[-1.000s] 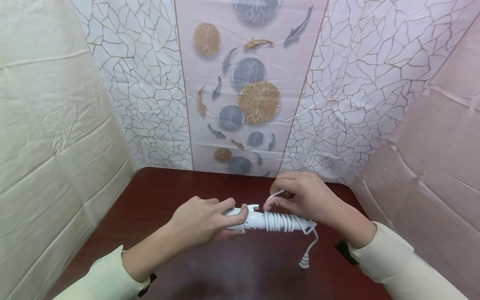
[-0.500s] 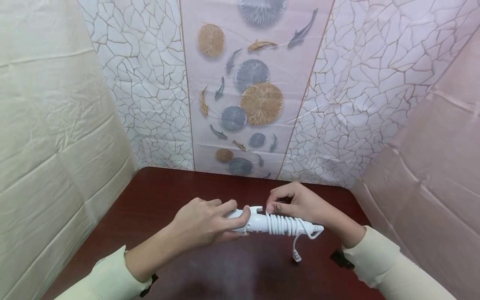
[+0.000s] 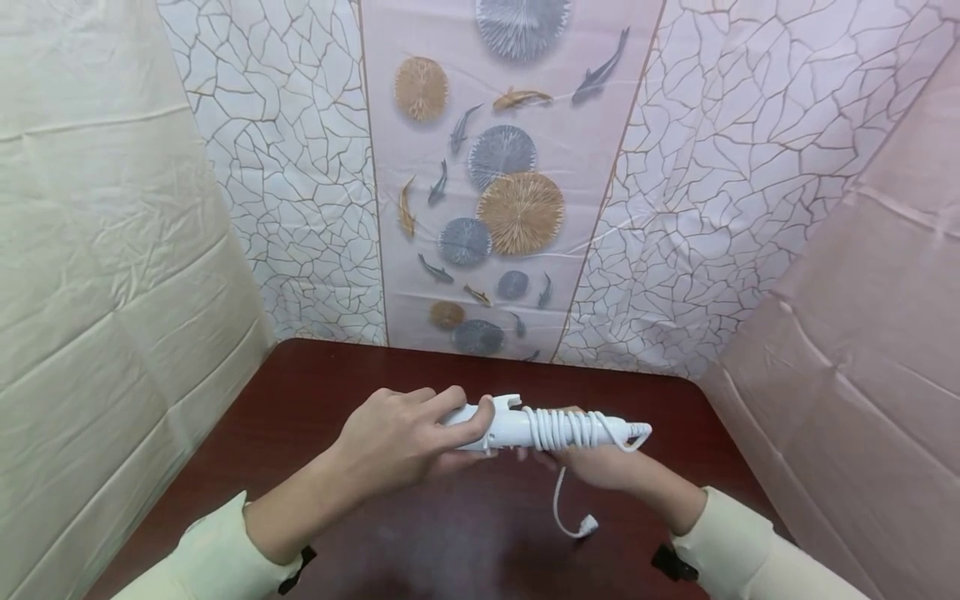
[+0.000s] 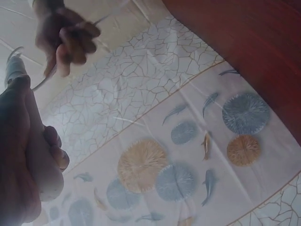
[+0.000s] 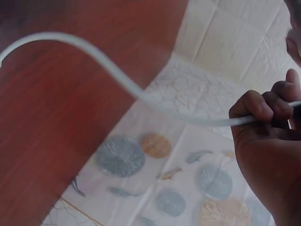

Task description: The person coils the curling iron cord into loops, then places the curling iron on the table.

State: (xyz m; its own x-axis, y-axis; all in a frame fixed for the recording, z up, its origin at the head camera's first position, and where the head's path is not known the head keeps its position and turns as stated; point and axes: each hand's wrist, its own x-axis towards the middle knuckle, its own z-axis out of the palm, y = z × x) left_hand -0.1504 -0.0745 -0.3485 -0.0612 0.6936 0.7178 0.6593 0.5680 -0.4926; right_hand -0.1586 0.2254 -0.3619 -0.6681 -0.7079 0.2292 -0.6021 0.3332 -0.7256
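A white handheld electric appliance (image 3: 510, 430) with a slim handle and a small hooked tab lies sideways across the middle of the head view; its exact kind is unclear. My left hand (image 3: 405, 437) grips its wider left end, hiding that part. White power cord (image 3: 558, 429) is wound in several turns round the handle, leaving it at the right tip. Beneath the handle is my right hand (image 3: 603, 467), partly hidden by it. In the right wrist view its curled fingers (image 5: 254, 106) hold the cord. The loose end hangs down to a plug (image 3: 588, 526).
A dark red-brown table (image 3: 337, 375) lies under the hands. Behind it hangs a patterned cloth (image 3: 517, 212) with fish and round motifs. Pale cloth walls (image 3: 127, 292) stand at the left and right.
My right hand has gone from above the handle, pinching the cord, down to underneath it. The plug end has swung left. My left hand keeps its grip, the appliance tilting slightly.
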